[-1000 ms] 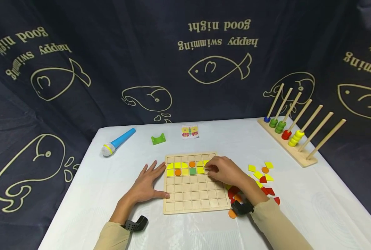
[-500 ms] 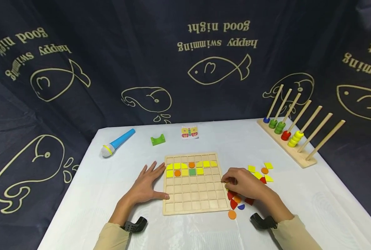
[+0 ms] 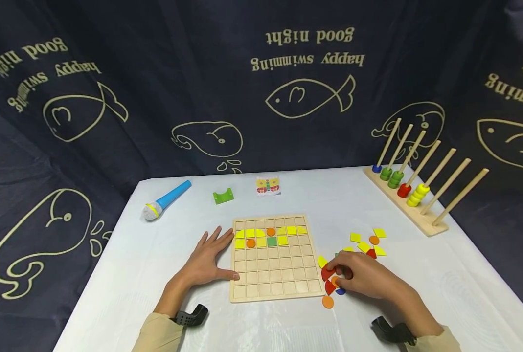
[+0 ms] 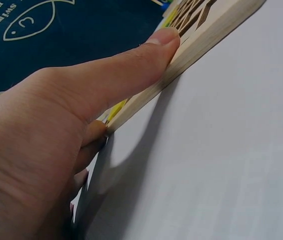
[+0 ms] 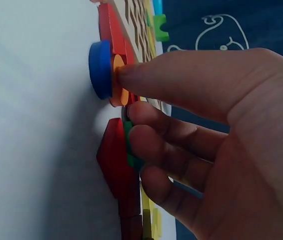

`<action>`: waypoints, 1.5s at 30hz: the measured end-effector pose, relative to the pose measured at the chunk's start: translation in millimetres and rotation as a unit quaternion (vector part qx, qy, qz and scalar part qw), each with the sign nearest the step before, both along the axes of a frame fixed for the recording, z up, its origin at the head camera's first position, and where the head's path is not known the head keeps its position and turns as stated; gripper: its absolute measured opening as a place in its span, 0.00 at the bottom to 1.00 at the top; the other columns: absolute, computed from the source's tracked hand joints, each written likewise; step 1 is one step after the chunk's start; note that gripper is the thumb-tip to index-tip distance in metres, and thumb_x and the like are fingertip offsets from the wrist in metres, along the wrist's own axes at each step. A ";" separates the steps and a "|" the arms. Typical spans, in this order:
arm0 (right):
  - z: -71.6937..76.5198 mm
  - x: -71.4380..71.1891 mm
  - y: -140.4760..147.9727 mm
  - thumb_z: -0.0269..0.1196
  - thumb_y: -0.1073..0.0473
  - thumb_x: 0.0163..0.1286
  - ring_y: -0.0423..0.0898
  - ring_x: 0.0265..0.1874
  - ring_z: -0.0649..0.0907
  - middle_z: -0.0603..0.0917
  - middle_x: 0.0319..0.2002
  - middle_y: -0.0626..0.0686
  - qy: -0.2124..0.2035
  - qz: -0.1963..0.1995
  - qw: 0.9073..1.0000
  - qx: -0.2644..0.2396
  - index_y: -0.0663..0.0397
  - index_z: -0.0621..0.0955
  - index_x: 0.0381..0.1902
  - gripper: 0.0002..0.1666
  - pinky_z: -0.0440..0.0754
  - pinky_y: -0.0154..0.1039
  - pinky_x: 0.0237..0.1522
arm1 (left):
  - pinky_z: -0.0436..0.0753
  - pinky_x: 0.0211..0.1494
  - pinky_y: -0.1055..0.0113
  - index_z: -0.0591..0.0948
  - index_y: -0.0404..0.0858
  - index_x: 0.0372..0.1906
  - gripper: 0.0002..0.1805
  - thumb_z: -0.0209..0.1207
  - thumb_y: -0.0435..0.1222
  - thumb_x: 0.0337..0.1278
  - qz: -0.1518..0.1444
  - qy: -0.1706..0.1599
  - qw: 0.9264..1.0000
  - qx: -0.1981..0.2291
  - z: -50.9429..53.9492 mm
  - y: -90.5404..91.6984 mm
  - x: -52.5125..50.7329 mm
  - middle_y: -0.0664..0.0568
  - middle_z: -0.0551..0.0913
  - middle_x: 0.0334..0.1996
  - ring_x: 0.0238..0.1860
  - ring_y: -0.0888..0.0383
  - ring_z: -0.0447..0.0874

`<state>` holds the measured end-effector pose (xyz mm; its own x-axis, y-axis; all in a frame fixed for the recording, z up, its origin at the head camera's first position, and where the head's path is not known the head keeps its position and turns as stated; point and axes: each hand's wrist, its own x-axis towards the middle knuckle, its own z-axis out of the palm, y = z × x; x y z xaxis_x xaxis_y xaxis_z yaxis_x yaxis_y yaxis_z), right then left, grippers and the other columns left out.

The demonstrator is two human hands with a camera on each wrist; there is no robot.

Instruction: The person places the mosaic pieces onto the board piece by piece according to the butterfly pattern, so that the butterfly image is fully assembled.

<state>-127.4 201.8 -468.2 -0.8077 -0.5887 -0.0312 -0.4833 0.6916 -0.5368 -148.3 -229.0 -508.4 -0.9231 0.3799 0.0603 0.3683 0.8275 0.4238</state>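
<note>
A wooden grid board [image 3: 270, 269] lies on the table, with yellow squares and quarter-rounds, orange discs and a green square [image 3: 272, 241] in its upper rows. My left hand [image 3: 206, 261] rests at its left side, fingers spread, thumb on the rim. Right of the board, my right hand [image 3: 362, 274] is over a loose pile of pieces, fingers bent and apart from the thumb. Its thumb touches an orange disc [image 5: 116, 92] beside a blue piece [image 5: 99, 70]. A red quarter-round [image 3: 327, 273] lies by its index fingertip. Other pieces are partly hidden beneath the hand.
More yellow and red pieces and an orange disc [image 3: 374, 240] lie farther right. A wooden bead stand [image 3: 404, 200] stands at the back right. Toward the back lie a butterfly pattern card [image 3: 268, 186], a green arched block [image 3: 223, 196] and a toy microphone [image 3: 166, 200].
My right hand has left the board's upper right and moved right and nearer, down to the loose pieces. A yellow quarter-round shows at the right end of the second row. The left hand stays still.
</note>
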 end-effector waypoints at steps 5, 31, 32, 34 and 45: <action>1.5 4.3 -0.4 0.72 0.56 0.55 0.35 0.25 0.73 0.74 0.27 0.39 0.005 0.000 1.000 0.007 0.37 0.83 0.43 0.16 0.73 0.30 0.24 | 0.39 0.74 0.48 0.61 0.43 0.74 0.65 0.65 0.73 0.27 -0.005 0.002 1.000 0.010 2.0 1.1 1.5 0.58 0.56 0.73 0.75 0.51 0.41; -7.8 5.7 -1.1 0.71 0.57 0.50 0.34 0.27 0.72 0.73 0.27 0.37 0.064 -0.035 0.997 0.024 0.37 0.77 0.30 0.14 0.71 0.29 0.26 | 0.40 0.74 0.47 0.61 0.43 0.74 0.64 0.66 0.72 0.27 -0.007 0.009 1.000 0.016 2.4 0.2 1.7 0.58 0.57 0.73 0.75 0.50 0.42; -8.5 6.0 -0.7 0.72 0.57 0.50 0.34 0.27 0.72 0.72 0.28 0.36 0.068 -0.037 0.997 0.024 0.37 0.77 0.30 0.14 0.71 0.29 0.27 | 0.40 0.74 0.47 0.61 0.43 0.74 0.64 0.65 0.73 0.28 -0.009 0.012 1.000 0.013 1.6 0.5 0.9 0.59 0.57 0.73 0.75 0.50 0.42; -10.0 5.9 -0.6 0.72 0.56 0.51 0.34 0.28 0.72 0.73 0.30 0.36 0.077 -0.037 0.996 0.021 0.36 0.78 0.31 0.14 0.72 0.30 0.27 | 0.40 0.74 0.48 0.61 0.43 0.74 0.64 0.64 0.74 0.28 -0.010 0.015 1.000 0.007 0.3 0.6 -0.3 0.59 0.56 0.73 0.75 0.51 0.42; -8.4 2.7 -5.0 0.72 0.57 0.50 0.35 0.27 0.73 0.74 0.31 0.36 0.078 -0.047 0.996 -0.002 0.38 0.80 0.31 0.13 0.73 0.29 0.28 | 0.40 0.74 0.49 0.61 0.44 0.74 0.65 0.64 0.74 0.26 -0.005 0.008 1.000 0.007 1.7 -1.2 1.3 0.59 0.56 0.73 0.75 0.51 0.42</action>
